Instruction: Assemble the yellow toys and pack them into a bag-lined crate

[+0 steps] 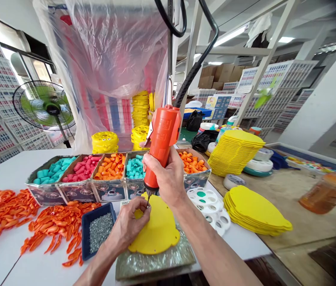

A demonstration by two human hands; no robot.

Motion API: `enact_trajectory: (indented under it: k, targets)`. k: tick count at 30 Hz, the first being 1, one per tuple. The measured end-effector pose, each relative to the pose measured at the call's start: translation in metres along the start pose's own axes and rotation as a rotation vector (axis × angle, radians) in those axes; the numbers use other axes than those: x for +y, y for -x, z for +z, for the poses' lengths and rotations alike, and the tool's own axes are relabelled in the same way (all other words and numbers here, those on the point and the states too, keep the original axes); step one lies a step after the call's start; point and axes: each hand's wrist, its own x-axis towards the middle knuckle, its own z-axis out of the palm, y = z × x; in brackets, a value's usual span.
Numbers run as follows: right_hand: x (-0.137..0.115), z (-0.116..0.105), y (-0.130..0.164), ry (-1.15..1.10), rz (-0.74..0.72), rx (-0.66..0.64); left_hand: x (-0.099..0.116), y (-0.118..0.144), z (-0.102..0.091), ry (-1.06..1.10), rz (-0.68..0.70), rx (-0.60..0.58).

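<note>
The right hand point(170, 180) is wrapped around the lower body of an orange electric screwdriver point(162, 135), fingers and thumb clamped on the housing. The tool is held nearly upright, tilted slightly, with its black cable point(192, 77) running from the top end and the bit point(148, 198) pointing down. The left hand point(134, 218) is positioned over the far left part of a yellow plate point(158, 236), with thumb and forefinger brought close together at the tip of the bit; whether a part is gripped between them cannot be told, as the fingers cover that point. The yellow plate lies flat, directly below the screwdriver, on a plastic-wrapped pad point(156, 265) at the near edge of the white table point(36, 262). A dark blue tray point(85, 238) containing small metal screws point(100, 230) is located just left of the left forearm. Two heaps of loose orange pieces point(56, 224) lie farther left. Beyond the hands, a row of open boxes point(109, 191) holds teal pieces point(55, 171), red pieces point(81, 169) and orange caps point(111, 167) in separate compartments. To the right of the right forearm, a low stack of yellow plates point(255, 206) rests near the table; a taller stack point(234, 153) stands behind it. A fan point(44, 105) stands beyond the table at far left.
</note>
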Motion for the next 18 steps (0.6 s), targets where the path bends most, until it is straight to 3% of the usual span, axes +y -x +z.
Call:
enact_trajectory:
  k: [11,18]
  targets:
    - [-0.009,-0.008,-0.008,0.037,-0.029,0.017,0.000,0.001,-0.002,-0.016,-0.030,-0.029]
    - [-0.006,-0.033,-0.009,0.299,-0.034,0.083,0.003,-0.002,-0.002,-0.021,-0.047,-0.068]
